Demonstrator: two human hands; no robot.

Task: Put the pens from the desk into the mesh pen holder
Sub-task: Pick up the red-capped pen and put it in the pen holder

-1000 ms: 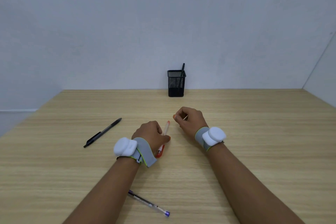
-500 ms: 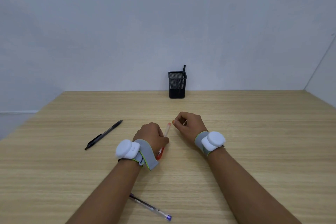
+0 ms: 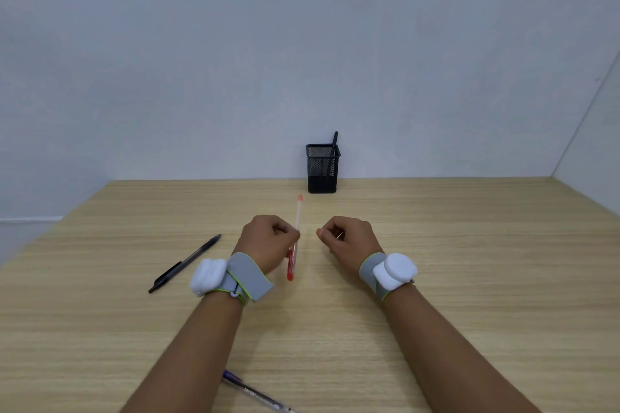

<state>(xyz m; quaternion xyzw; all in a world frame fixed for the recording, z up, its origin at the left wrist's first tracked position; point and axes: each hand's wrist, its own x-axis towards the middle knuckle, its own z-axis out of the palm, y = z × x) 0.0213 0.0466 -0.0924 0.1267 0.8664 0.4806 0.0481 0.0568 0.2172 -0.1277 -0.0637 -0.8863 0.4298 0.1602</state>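
Left hand [image 3: 268, 241] grips a red pen [image 3: 295, 238], tip pointing toward the desk's [image 3: 469, 261] far edge. Right hand [image 3: 349, 238] is loosely curled just beside it. Mesh pen holder [image 3: 322, 168] at the far edge holds 1 black pen [image 3: 334, 141]. A second black pen [image 3: 184, 263] lies toward the left edge; a purple pen [image 3: 255, 391] lies at the near edge.

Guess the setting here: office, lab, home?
Probably a bare desk set up for recording, not a lived-in office: plain wooden desk, blank wall, one mesh pen holder, and sensor bands on both wrists.
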